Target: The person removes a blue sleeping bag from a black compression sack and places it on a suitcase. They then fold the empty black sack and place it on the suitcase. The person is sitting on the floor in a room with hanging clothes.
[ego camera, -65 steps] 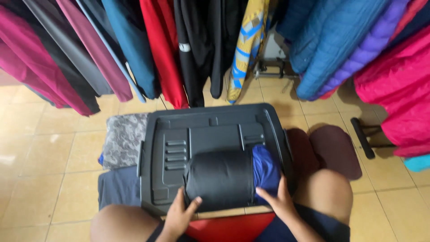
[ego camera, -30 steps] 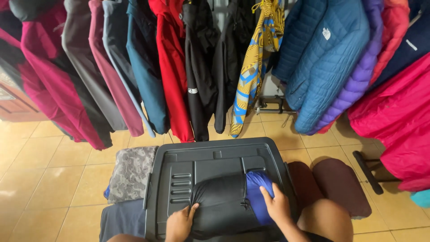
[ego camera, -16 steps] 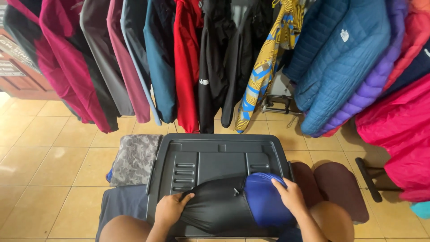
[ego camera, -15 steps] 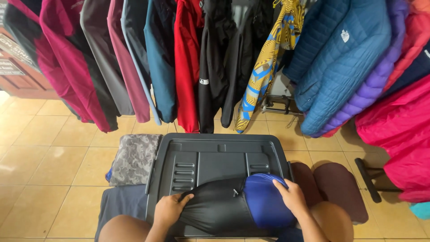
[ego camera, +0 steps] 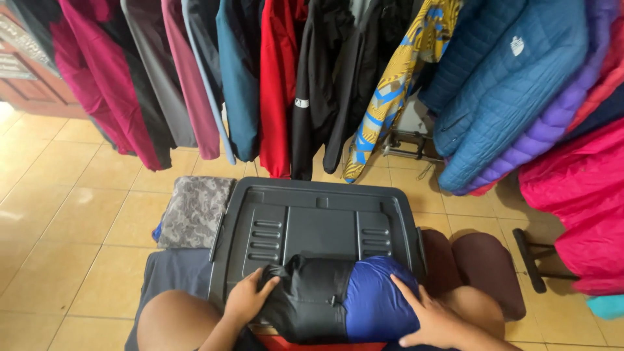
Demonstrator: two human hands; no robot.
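Presently, left hand and right hand, both spread flat, press a smooth black-and-blue rolled jacket at 6 o'clock on the ribbed plastic lid

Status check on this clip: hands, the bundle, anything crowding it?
Both hands, left and right, press the rolled black-and-blue jacket. Jacket lies on dark grey bin lid. Nothing on it; hanging jackets behind.

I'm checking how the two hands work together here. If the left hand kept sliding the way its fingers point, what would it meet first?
The left hand points rightward, onto the black part of the rolled jacket, which its fingers already touch. Past that comes the blue part, then likely the right hand.
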